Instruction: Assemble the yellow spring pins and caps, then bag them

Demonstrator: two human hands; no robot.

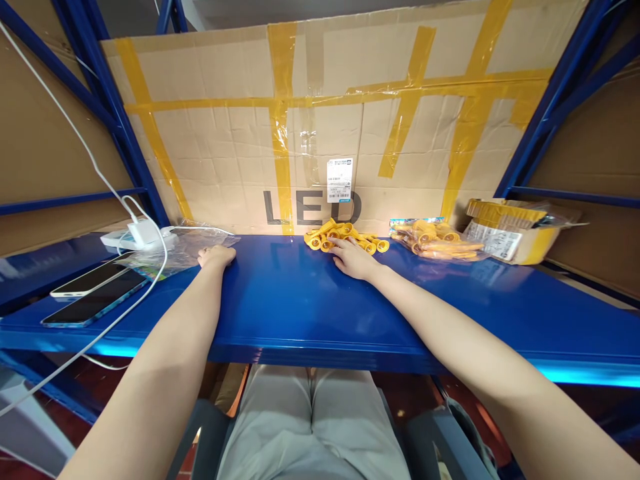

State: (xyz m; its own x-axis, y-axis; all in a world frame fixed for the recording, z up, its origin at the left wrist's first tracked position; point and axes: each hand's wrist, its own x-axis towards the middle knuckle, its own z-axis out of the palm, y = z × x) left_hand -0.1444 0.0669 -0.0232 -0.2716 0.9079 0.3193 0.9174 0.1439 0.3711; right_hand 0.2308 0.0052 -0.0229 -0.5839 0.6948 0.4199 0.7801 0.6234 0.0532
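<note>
My right hand lies at the front of a pile of small yellow plastic pieces with round, cup-like ends. Its fingers are apart and touch the near pieces; their tips are partly hidden among them. Farther left, my left hand rests at the right edge of a clear plastic bag. The fingers of that hand are curled in on the film. Bare blue shelf surface lies between the two hands.
Right of the pile lies a clear bag of similar yellow pieces, beside an open cardboard box. Two phones, a white charger and its cable are at left. Taped cardboard closes the back between blue posts.
</note>
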